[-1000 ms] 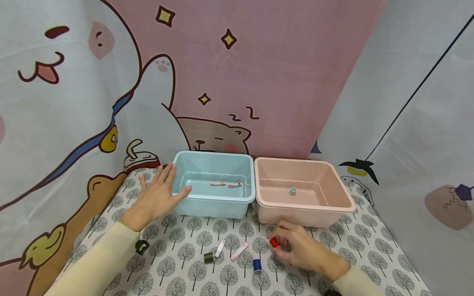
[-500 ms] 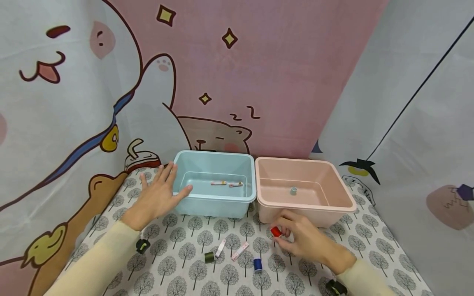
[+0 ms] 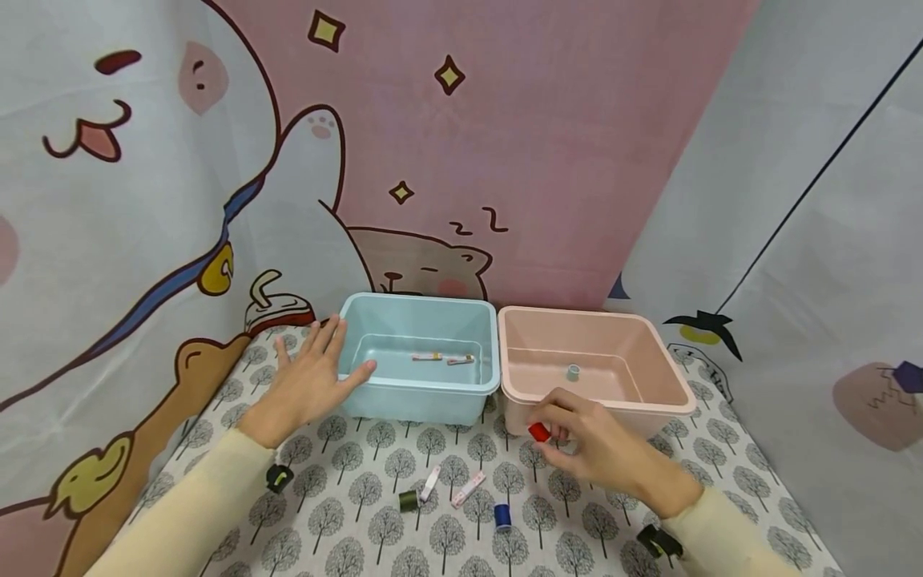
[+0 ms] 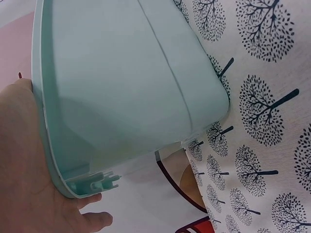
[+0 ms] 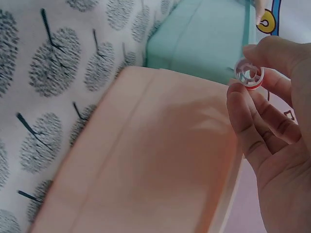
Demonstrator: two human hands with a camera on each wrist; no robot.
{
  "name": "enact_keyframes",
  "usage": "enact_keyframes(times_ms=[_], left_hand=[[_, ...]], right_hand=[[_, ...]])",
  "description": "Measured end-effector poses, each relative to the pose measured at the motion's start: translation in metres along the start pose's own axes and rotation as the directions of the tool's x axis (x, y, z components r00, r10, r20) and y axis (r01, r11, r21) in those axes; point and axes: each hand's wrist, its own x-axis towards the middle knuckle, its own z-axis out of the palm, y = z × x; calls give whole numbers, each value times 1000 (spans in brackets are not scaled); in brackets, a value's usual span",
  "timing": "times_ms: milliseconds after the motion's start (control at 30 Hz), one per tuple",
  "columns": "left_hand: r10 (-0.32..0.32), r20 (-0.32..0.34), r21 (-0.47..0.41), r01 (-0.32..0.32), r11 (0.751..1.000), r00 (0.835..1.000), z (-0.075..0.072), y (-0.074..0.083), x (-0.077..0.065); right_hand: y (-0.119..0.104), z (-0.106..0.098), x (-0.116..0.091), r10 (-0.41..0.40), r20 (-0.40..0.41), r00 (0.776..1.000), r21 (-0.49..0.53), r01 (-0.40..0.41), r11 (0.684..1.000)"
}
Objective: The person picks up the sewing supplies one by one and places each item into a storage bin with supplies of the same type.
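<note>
In the head view my right hand [image 3: 594,445] pinches a red thread spool [image 3: 538,433] between thumb and fingers, in front of the pink bin [image 3: 577,407]. The right wrist view shows the clear round end of that spool [image 5: 249,74] at the fingertips. My left hand [image 3: 306,385] rests with spread, straight fingers on the left rim of the light blue bin [image 3: 418,405]. On the cloth lie a blue thread spool [image 3: 501,517], a dark green thread spool [image 3: 408,501] and two small pale printed strips [image 3: 468,490], whose kind I cannot tell.
Inside the blue bin lie two small strips [image 3: 460,361] like those on the cloth. A pale green spool [image 3: 573,373] stands in the pink bin. Both bins sit side by side on a tree-print cloth [image 3: 385,529], with a cartoon curtain [image 3: 548,160] behind.
My right hand has risen and moved forward with the red thread spool, from over the cloth to the pink bin's front wall. The left hand has stayed on the blue bin.
</note>
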Motion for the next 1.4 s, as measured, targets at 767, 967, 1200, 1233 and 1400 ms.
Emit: enact_keyframes(times_ms=[767,967,1200,1233,1400], left_hand=[[-9,10,16,8,1000,1000,0,2,0],[-12,18,19,12,1000,1000,-1,2,0],[-17,9,17,17,1000,1000,-1,1,1],[-17,9,15,17,1000,1000,0,1,1],[-17,11,2,17,1000,1000,1,1,1]], right_hand=[[32,-53,43,-157,-72,985,-97,149,984],[40,-68,52,-121,17,993,-183,122,976],[56,-79,65,-22,71,997,-257,40,965],[59,-81,66,-5,78,997,-256,25,966],[71,-85,74,58,125,990,-220,-30,975]])
